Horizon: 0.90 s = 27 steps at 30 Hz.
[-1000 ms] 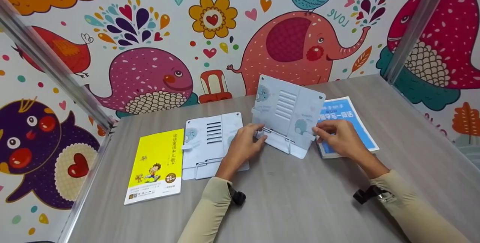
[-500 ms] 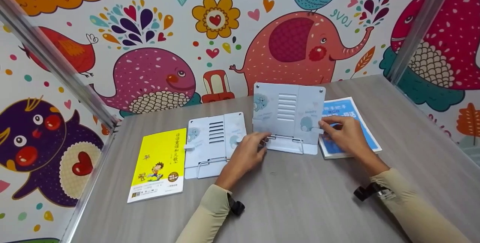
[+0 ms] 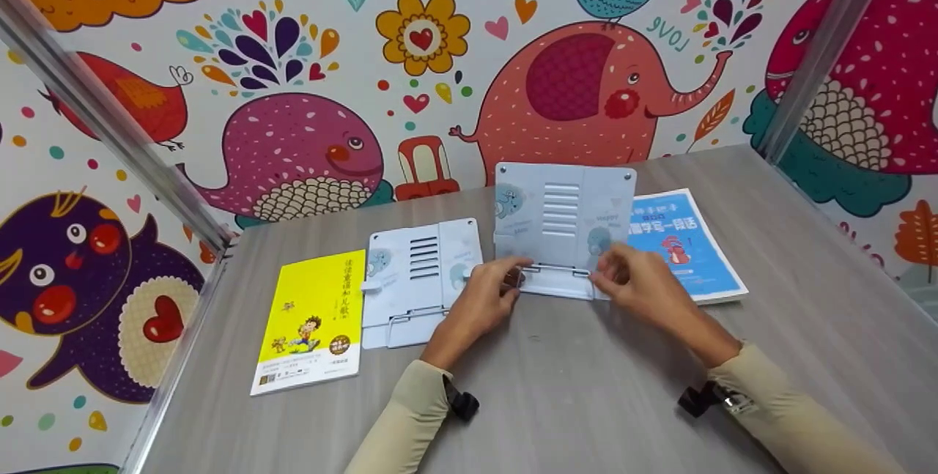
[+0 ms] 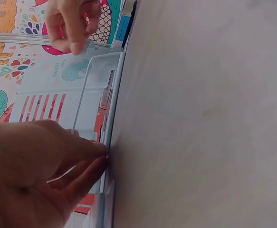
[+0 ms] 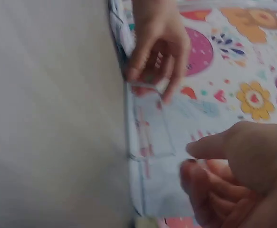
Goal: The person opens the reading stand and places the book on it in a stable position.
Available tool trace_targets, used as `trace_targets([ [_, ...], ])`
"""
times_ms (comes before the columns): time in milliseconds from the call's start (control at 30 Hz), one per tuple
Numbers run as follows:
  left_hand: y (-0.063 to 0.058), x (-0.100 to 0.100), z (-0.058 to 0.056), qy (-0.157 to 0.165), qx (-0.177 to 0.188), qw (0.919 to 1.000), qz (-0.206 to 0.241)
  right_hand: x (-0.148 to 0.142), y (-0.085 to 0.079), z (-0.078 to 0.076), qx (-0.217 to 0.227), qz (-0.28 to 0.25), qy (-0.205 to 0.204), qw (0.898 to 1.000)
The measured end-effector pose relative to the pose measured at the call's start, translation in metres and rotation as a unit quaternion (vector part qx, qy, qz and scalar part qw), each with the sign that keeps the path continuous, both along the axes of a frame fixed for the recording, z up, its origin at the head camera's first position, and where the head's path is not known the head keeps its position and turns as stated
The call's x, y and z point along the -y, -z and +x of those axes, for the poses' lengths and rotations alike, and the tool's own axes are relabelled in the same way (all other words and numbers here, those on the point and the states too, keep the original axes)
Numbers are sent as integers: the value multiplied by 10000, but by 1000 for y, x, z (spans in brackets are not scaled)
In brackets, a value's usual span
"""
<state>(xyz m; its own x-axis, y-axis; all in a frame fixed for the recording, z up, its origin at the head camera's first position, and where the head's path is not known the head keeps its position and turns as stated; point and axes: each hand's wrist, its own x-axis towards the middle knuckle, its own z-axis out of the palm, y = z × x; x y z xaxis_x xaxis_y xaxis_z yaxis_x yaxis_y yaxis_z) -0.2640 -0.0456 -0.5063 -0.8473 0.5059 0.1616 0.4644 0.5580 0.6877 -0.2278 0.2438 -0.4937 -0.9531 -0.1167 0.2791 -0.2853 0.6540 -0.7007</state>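
Observation:
A pale blue-white book stand (image 3: 595, 192) with slots and a printed pattern stands propped up on the table, its panel leaning back. My left hand (image 3: 478, 302) is at its lower left corner. In the left wrist view, that thumb and finger pinch the edge of the stand's base. A thin wire bracket (image 4: 82, 90) stands out at the front of the base. My right hand (image 3: 645, 291) hovers by the bracket's right end, fingers loosely bent. The right wrist view is blurred, but nothing shows between that thumb and forefinger.
A second, similar stand (image 3: 392, 294) lies at a low slant to the left. Beside it is a yellow book (image 3: 311, 298). A blue book (image 3: 689, 232) lies behind my right hand. Patterned walls with metal posts bound the grey wooden table (image 3: 557, 401).
The stand has turned to face me squarely and settled upright. My right hand has let go of its right side clip and moved down and left to the wire bracket. The left hand stays.

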Motion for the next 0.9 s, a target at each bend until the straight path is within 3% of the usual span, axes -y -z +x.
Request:
trace_targets([
  [67,0,0,0,3,2,10000,41,7,5,1,251,296,-444,9983],
  [333,-3,0,2,19,91,9999,49,7,18,-1,102,355,-671,9971],
  [667,-2,-5,-1,-145,-132,9998,-21,6,21,-13,131,233,-223,9994],
  [900,-1,-6,-3,-304,-117,9995,48,4,20,-15,395,38,-194,9990],
])
